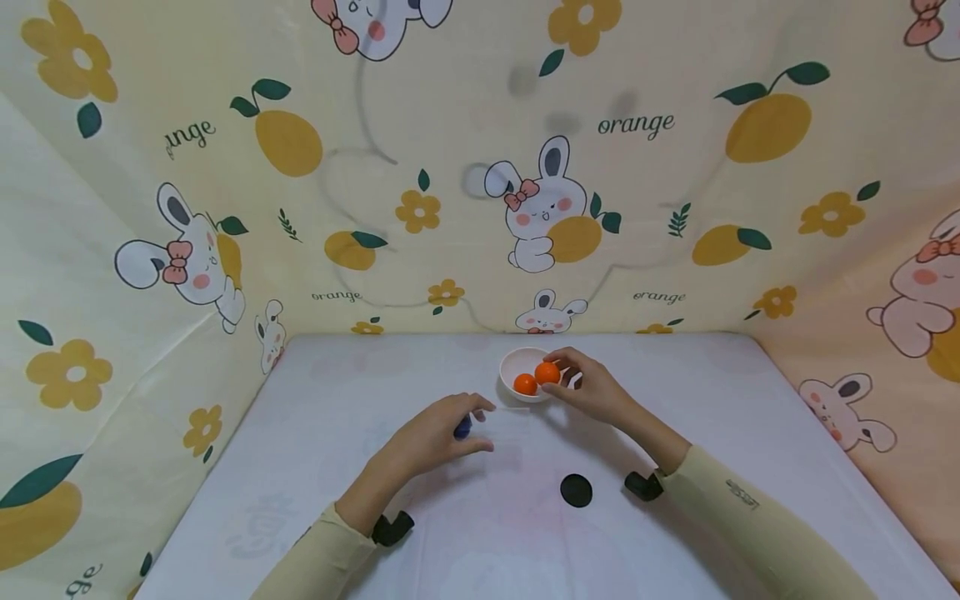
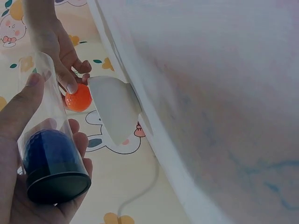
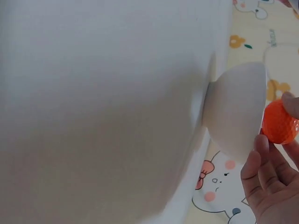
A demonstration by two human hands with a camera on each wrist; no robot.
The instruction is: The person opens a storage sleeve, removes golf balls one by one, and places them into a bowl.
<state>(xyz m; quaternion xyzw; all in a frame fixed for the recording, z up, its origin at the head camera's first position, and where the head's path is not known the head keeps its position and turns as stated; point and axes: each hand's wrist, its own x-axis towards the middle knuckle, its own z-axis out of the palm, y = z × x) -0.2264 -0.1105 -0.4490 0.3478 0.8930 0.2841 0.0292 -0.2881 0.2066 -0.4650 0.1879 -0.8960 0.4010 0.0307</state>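
Right hand (image 1: 592, 387) pinched an orange ball (image 1: 547, 372) between thumb and fingertips, held at the rim of the small white bowl (image 1: 512, 364), just over its near-right edge; the right wrist view showed the same ball (image 3: 279, 122) against the fingertips, beside the bowl's outer wall (image 3: 236, 109). A second orange ball (image 1: 525, 384) lay inside the bowl, just left of the pinching fingers. Left hand (image 1: 435, 433) rested on the table (image 1: 337, 400) near the bowl, fingers and thumb curled round a clear tube (image 2: 46, 135) that carried a blue ball (image 2: 46, 151) down by its dark base; thumb pressed along the tube's side, the other fingers wrapped behind it. A black round lid or disc (image 1: 576, 490) lay on the table on the wrist side of the right hand, well apart from both sets of fingers. Judged step: the pinched orange ball was at the bowl's rim, either just about to be set down or just lifted; the frames did not settle which. If going in, the next move called for easing the pinch open over the bowl's hollow, clear of the ball already there so it would not knock or roll out. Readable writing: "orange" printed repeatedly on the backdrop cloth (image 1: 636, 125) among rabbits and fruit; a small mark on the right sleeve (image 1: 742, 493) too small to read.
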